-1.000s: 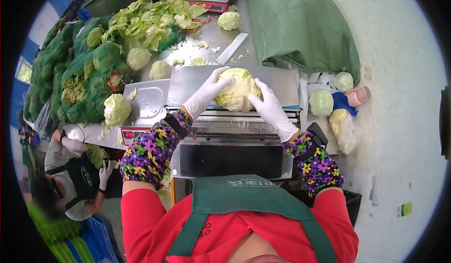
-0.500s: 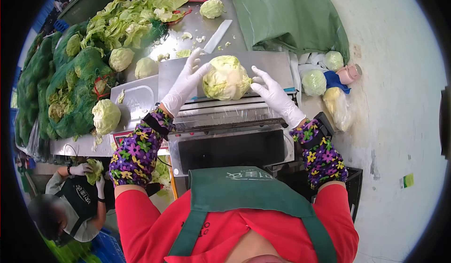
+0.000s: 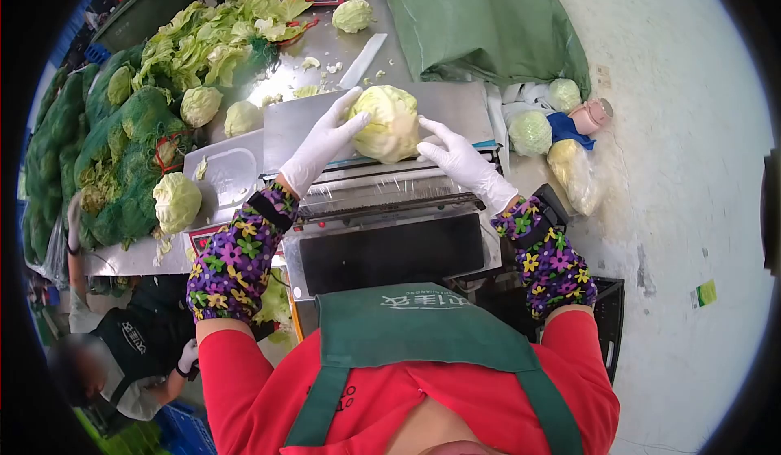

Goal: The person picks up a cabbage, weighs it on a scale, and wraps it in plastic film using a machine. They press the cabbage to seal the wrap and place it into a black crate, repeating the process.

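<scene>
A pale green cabbage [image 3: 386, 126] sits between my two white-gloved hands, over the steel plate of a film-wrapping machine. My left hand [image 3: 327, 139] grips its left side, the thumb across the front and the fingers reaching round the back. My right hand [image 3: 457, 158] presses its fingertips to the right side of the same cabbage. Just below it, clear film [image 3: 382, 182] stretches across the machine's rollers. A flat black pad [image 3: 392, 249] lies nearest my apron.
Cabbages in green net sacks [image 3: 134, 142] and a heap of loose leaves [image 3: 213, 36] cover the left. One cabbage [image 3: 176, 202] sits by a scale. Wrapped cabbages [image 3: 530, 133] and a pink container [image 3: 591, 117] stand at right. Another person [image 3: 130, 337] works at lower left.
My hands have closed in on the cabbage, which is turned and shows a rounder outline. The co-worker at lower left no longer holds a cabbage and reaches an arm toward the sacks.
</scene>
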A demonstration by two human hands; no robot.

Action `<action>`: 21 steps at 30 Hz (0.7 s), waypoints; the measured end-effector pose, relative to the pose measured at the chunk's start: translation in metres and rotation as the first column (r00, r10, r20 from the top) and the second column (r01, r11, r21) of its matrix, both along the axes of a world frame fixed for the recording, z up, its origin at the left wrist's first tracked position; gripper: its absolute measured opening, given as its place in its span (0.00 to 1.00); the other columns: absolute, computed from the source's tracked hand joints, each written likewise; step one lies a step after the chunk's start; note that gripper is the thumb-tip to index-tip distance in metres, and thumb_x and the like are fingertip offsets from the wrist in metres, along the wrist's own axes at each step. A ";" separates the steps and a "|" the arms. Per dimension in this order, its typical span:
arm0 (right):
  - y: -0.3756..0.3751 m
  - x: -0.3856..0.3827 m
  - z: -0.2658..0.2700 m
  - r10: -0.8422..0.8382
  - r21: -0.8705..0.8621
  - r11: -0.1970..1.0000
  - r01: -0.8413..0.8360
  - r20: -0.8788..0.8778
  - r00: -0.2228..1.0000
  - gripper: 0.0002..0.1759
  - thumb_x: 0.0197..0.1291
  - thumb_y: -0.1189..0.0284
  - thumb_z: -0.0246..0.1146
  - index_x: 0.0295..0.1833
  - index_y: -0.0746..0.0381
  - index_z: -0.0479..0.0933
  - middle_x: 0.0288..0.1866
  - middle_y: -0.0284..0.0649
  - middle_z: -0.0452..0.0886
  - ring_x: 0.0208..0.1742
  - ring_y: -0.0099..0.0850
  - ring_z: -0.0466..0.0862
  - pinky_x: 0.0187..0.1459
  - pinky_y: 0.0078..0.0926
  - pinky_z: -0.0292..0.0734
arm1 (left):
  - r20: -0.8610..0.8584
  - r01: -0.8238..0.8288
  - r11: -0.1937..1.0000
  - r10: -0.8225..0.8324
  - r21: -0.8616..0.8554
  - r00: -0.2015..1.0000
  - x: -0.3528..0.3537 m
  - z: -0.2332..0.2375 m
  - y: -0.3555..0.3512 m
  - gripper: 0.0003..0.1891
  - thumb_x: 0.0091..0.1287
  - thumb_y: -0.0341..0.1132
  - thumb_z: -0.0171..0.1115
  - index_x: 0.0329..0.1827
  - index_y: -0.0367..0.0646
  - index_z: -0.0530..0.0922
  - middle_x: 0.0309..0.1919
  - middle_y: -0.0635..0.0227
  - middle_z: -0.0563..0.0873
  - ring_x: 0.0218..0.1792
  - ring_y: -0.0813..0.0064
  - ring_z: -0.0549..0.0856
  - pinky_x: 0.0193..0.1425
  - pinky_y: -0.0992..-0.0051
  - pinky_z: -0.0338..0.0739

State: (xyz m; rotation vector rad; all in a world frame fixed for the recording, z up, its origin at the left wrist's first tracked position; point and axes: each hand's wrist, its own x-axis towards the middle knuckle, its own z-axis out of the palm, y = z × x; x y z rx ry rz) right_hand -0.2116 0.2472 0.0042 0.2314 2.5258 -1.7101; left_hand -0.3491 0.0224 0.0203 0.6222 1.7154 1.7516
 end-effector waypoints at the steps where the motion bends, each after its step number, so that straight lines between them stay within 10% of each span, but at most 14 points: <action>1: -0.009 0.003 0.009 0.021 -0.107 0.994 -0.018 0.026 0.999 0.37 0.67 0.57 0.61 0.75 0.66 0.60 0.56 0.49 0.81 0.51 0.34 0.83 0.55 0.31 0.77 | 0.000 -0.002 1.000 0.002 -0.001 1.000 -0.004 -0.003 0.004 0.37 0.70 0.48 0.64 0.77 0.43 0.60 0.67 0.55 0.73 0.67 0.69 0.72 0.71 0.71 0.65; 3: -0.015 0.005 0.011 0.047 -0.213 0.976 -0.037 0.045 0.998 0.36 0.68 0.58 0.61 0.74 0.67 0.61 0.54 0.49 0.82 0.49 0.34 0.84 0.55 0.31 0.77 | -0.264 -0.015 1.000 0.010 -0.017 0.964 -0.014 -0.011 0.010 0.37 0.70 0.46 0.64 0.76 0.39 0.61 0.68 0.56 0.73 0.67 0.70 0.73 0.71 0.74 0.64; 10: 0.004 0.012 -0.001 0.077 0.165 0.983 -0.077 0.009 0.997 0.29 0.67 0.63 0.60 0.70 0.65 0.67 0.50 0.46 0.85 0.49 0.35 0.85 0.54 0.30 0.78 | -0.274 -0.067 0.998 0.069 0.014 0.959 -0.006 -0.014 -0.005 0.34 0.70 0.45 0.64 0.74 0.37 0.64 0.68 0.55 0.73 0.69 0.68 0.71 0.72 0.73 0.64; 13: 0.020 0.032 0.012 0.084 0.316 0.947 -0.050 -0.095 0.992 0.28 0.64 0.66 0.62 0.70 0.57 0.69 0.48 0.44 0.84 0.49 0.38 0.84 0.52 0.32 0.78 | -0.598 -0.187 0.961 0.029 -0.203 0.801 0.006 0.001 -0.050 0.30 0.67 0.41 0.66 0.72 0.45 0.69 0.66 0.59 0.75 0.64 0.65 0.77 0.66 0.70 0.72; 16: 0.059 0.053 0.017 0.417 0.920 0.390 0.024 -0.200 0.887 0.33 0.53 0.69 0.66 0.68 0.50 0.71 0.46 0.40 0.78 0.42 0.39 0.82 0.42 0.37 0.79 | -0.883 -0.325 0.834 -0.349 -0.445 0.314 0.016 0.008 -0.120 0.26 0.63 0.36 0.66 0.66 0.53 0.74 0.61 0.68 0.78 0.55 0.60 0.82 0.54 0.65 0.80; 21: 0.079 0.053 0.006 0.581 0.994 0.102 -0.048 -0.020 0.813 0.36 0.54 0.72 0.61 0.70 0.40 0.67 0.46 0.36 0.74 0.36 0.34 0.80 0.35 0.32 0.77 | -0.668 -0.368 0.597 -0.738 -0.713 0.098 0.019 -0.004 -0.162 0.25 0.60 0.34 0.63 0.64 0.56 0.75 0.57 0.63 0.79 0.44 0.65 0.85 0.47 0.65 0.82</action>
